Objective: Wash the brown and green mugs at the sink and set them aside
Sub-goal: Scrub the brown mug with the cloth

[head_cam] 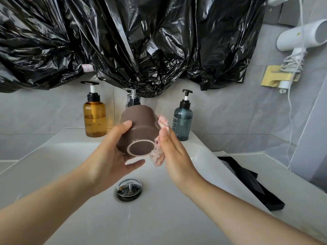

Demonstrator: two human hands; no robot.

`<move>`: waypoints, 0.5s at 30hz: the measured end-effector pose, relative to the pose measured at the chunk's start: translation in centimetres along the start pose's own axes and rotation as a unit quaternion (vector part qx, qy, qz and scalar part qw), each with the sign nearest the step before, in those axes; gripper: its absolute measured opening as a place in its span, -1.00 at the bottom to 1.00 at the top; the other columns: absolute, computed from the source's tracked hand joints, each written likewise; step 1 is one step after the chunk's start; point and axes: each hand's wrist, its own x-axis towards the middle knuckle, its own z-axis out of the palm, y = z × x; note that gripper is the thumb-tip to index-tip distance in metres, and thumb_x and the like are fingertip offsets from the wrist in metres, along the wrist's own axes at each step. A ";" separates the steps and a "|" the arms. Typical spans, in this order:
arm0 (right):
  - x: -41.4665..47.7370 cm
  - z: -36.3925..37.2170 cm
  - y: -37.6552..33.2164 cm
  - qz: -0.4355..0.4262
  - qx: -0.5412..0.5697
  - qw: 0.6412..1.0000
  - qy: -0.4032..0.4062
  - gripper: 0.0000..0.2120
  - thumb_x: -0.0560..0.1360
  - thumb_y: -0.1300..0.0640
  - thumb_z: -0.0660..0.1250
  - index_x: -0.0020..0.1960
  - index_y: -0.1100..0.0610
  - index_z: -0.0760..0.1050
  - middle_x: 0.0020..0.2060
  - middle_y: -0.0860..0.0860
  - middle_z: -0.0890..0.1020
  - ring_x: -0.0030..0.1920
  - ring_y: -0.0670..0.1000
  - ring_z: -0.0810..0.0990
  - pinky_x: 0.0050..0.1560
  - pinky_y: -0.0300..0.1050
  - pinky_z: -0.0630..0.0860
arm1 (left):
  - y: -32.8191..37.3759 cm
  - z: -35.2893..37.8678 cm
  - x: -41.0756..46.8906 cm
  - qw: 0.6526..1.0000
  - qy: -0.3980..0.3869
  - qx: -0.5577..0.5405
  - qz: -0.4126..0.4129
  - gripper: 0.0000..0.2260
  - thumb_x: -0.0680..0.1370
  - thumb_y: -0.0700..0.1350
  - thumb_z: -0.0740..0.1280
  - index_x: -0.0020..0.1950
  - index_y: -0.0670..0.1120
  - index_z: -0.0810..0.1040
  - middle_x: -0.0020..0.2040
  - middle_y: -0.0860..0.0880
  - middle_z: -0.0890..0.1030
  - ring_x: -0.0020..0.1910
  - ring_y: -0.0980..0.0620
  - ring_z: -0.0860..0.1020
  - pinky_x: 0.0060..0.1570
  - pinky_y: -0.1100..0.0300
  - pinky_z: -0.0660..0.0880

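The brown mug (138, 124) is held above the white sink (53, 165), tipped so its unglazed base ring faces me and its mouth points away. My left hand (113, 154) grips it from the left, thumb on its side and fingers under the base. My right hand (174, 152) presses a pink-and-white patterned cloth (158, 154) against the mug's right side. The green mug is not in view.
An amber pump bottle (94, 117), a clear dispenser (133, 99) and a blue-grey pump bottle (182, 121) stand on the sink's back ledge. The chrome drain plug (129, 189) sits below the hands. Black plastic sheeting (132, 41) hangs above; a black box (251, 183) lies right.
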 end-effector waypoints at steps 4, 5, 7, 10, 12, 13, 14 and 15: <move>-0.2 -0.3 0.4 -0.008 -0.026 1.000 0.007 -0.65 0.65 0.01 0.03 0.41 -0.02 0.34 -0.32 -0.14 0.40 -0.40 -0.19 0.35 -0.35 -0.38 0.34 | 0.0 0.5 -0.4 0.995 0.028 0.084 -0.045 -0.50 0.22 0.35 0.49 -0.05 0.02 0.66 -0.20 0.01 0.66 -0.15 0.00 0.49 0.07 0.10 0.44; -0.2 -0.3 0.6 -0.005 -0.039 0.999 0.001 -0.61 0.66 0.02 0.02 0.47 0.00 0.30 -0.30 -0.13 0.41 -0.38 -0.17 0.36 -0.34 -0.37 0.35 | 0.1 0.5 -0.4 0.996 0.051 0.065 -0.033 -0.54 0.25 0.31 0.49 -0.06 0.00 0.65 -0.20 0.00 0.69 -0.16 0.00 0.53 0.08 0.09 0.46; 0.0 -0.1 1.1 -0.003 -0.071 0.997 -0.012 -0.60 0.67 0.01 0.02 0.50 -0.07 0.26 -0.26 -0.13 0.42 -0.33 -0.13 0.38 -0.32 -0.36 0.37 | 0.4 0.5 -0.1 0.994 0.102 0.038 -0.008 -0.55 0.26 0.21 0.45 -0.03 -0.07 0.63 -0.15 -0.05 0.73 -0.11 -0.02 0.64 0.08 0.01 0.54; 0.3 -0.3 1.2 -0.001 -0.116 0.993 -0.023 -0.72 0.67 -0.01 0.03 0.34 -0.16 0.34 -0.23 -0.14 0.43 -0.36 -0.23 0.41 -0.30 -0.39 0.37 | 0.3 0.2 0.1 0.990 0.138 0.036 -0.011 -0.64 0.39 0.14 0.45 0.00 -0.11 0.60 -0.16 -0.10 0.74 -0.10 -0.08 0.70 0.01 -0.04 0.60; 0.3 -0.4 1.2 0.009 -0.118 0.993 -0.022 -0.78 0.68 -0.02 0.03 0.24 -0.21 0.35 -0.24 -0.16 0.44 -0.38 -0.25 0.42 -0.30 -0.39 0.37 | 0.0 0.2 0.1 0.991 0.128 0.035 -0.014 -0.71 0.46 0.12 0.41 0.00 -0.07 0.60 -0.19 -0.08 0.74 -0.09 -0.07 0.69 0.01 -0.05 0.60; 0.4 -0.5 1.3 0.013 -0.129 0.991 -0.014 -0.80 0.67 -0.04 0.03 0.21 -0.22 0.38 -0.26 -0.18 0.46 -0.36 -0.25 0.42 -0.28 -0.37 0.38 | 0.0 0.3 0.0 0.992 0.117 0.038 -0.013 -0.71 0.45 0.13 0.41 0.00 -0.07 0.61 -0.17 -0.07 0.74 -0.08 -0.06 0.69 0.03 -0.04 0.60; 0.4 -0.6 1.3 0.016 -0.147 0.989 -0.004 -0.81 0.67 -0.07 0.04 0.15 -0.20 0.42 -0.30 -0.20 0.48 -0.35 -0.24 0.43 -0.24 -0.34 0.40 | -0.1 0.4 -0.1 0.993 0.106 0.046 -0.011 -0.67 0.41 0.14 0.42 0.01 -0.07 0.62 -0.15 -0.07 0.74 -0.06 -0.06 0.69 0.04 -0.04 0.59; 0.5 -0.7 1.3 0.021 -0.164 0.986 0.005 -0.79 0.66 -0.10 0.05 0.04 -0.16 0.45 -0.35 -0.21 0.49 -0.35 -0.21 0.46 -0.24 -0.31 0.41 | 0.0 0.4 -0.2 0.993 0.102 0.056 -0.006 -0.61 0.35 0.15 0.44 0.02 -0.08 0.63 -0.12 -0.08 0.74 -0.04 -0.06 0.69 0.06 -0.03 0.59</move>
